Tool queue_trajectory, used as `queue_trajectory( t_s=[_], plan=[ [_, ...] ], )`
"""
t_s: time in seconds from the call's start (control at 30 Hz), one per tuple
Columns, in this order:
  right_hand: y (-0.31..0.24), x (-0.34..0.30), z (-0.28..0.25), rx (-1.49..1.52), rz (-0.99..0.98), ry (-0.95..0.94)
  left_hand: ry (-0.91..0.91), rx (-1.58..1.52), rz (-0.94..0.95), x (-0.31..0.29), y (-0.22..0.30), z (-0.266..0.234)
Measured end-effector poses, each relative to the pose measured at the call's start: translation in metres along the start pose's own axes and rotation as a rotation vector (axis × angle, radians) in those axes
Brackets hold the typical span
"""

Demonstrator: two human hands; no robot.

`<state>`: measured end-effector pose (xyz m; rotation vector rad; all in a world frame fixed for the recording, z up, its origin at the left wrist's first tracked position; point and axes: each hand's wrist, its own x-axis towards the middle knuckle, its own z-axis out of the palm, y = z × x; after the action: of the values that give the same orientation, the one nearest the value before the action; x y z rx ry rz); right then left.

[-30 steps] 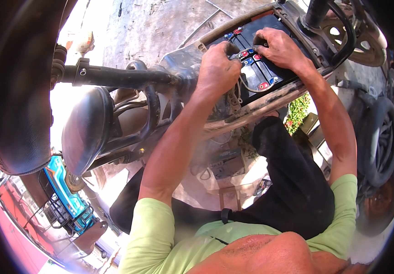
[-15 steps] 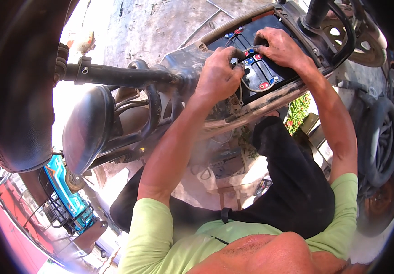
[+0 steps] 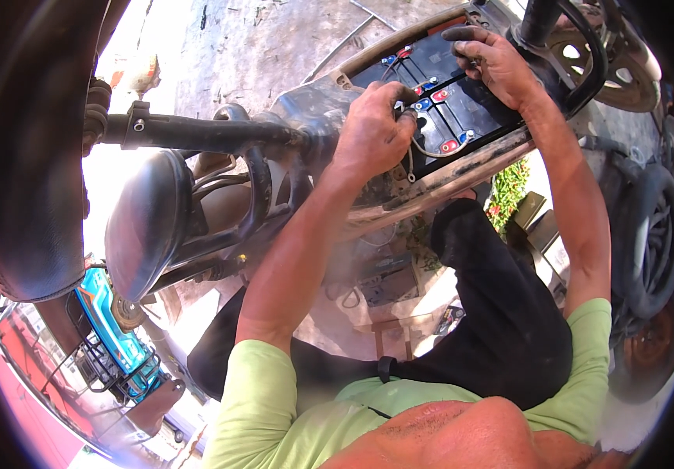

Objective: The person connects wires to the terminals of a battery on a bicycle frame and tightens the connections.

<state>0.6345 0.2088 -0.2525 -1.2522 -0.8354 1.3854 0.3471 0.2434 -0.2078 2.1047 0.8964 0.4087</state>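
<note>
Black batteries with red and blue terminals sit side by side in the frame's long open tray. My left hand is at their left end, thumb and fingers closed on a thin pale cable. The cable curves from beneath those fingers to a blue terminal at the near edge. A loose cable end with a ring lug hangs over the tray's near rim. Raised above the far right of the batteries, my right hand has its index finger stretched out and its other fingers loosely curled. Nothing shows in it.
The tray's worn metal rim runs along the near side. To the left are a black frame tube and a dark padded seat. Black tyres stand at right, a wheel at far right. A blue vehicle appears lower left.
My right hand has lifted off the terminals and moved right and away, uncovering the middle terminals. My left hand stays nearly in place on the cable.
</note>
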Motion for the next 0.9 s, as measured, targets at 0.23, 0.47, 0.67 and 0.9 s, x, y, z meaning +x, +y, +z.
queue_trajectory(
  t_s=[0.23,0.47,0.67,0.9],
  plan=[
    [0.009,-0.007,0.032,-1.195,-0.441,-0.053,0.058,-0.039,0.017,-0.001,0.000,0.003],
    [0.001,-0.006,0.037,-1.234,-0.318,-0.037,0.055,-0.016,0.037,-0.001,-0.003,0.005],
    [0.005,-0.003,0.031,-1.146,-0.338,-0.088,0.050,-0.003,0.038,-0.004,0.000,0.002],
    [0.004,-0.006,0.033,-1.244,-0.322,-0.064,-0.270,-0.056,-0.045,-0.013,0.014,-0.022]
  ],
)
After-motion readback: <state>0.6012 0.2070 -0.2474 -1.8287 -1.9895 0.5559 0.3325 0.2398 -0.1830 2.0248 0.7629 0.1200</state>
